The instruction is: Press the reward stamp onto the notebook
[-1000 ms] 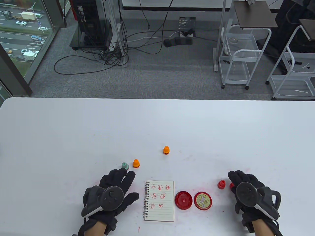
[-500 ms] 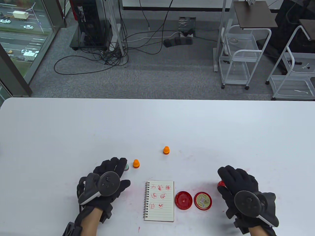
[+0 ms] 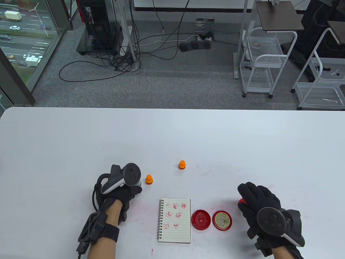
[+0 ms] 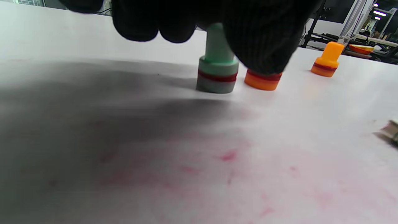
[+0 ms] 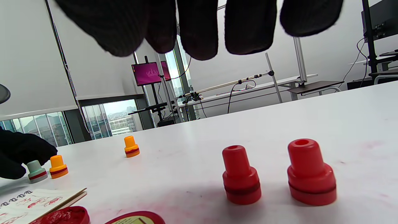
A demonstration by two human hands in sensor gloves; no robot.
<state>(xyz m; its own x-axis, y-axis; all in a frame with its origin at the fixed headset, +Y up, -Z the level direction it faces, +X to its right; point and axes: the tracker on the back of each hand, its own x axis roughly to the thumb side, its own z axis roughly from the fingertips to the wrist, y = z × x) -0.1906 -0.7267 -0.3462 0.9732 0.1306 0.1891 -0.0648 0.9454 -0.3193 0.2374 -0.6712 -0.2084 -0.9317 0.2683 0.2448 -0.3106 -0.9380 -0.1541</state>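
Note:
A green stamp (image 4: 217, 67) stands on the white table (image 3: 172, 135), mostly hidden under my left hand (image 3: 126, 188) in the table view. In the left wrist view my fingers (image 4: 264, 40) curl round its handle from above. The spiral notebook (image 3: 175, 220) lies open at the front, with several red prints on its page. Right of it sit the open red ink pad (image 3: 201, 220) and its lid (image 3: 222, 220). My right hand (image 3: 256, 199) hovers with loose fingers (image 5: 199, 31) over two red stamps (image 5: 241, 177) (image 5: 312, 174) and holds nothing.
One orange stamp (image 3: 149, 179) stands just right of the green one, another orange stamp (image 3: 182, 164) farther back. Red ink smears mark the table around the notebook and under the right hand.
My left hand moved forward, tipped up over the green stamp and curled its fingers round the handle. My right hand shifted left over the red stamps and has since stayed nearly still.

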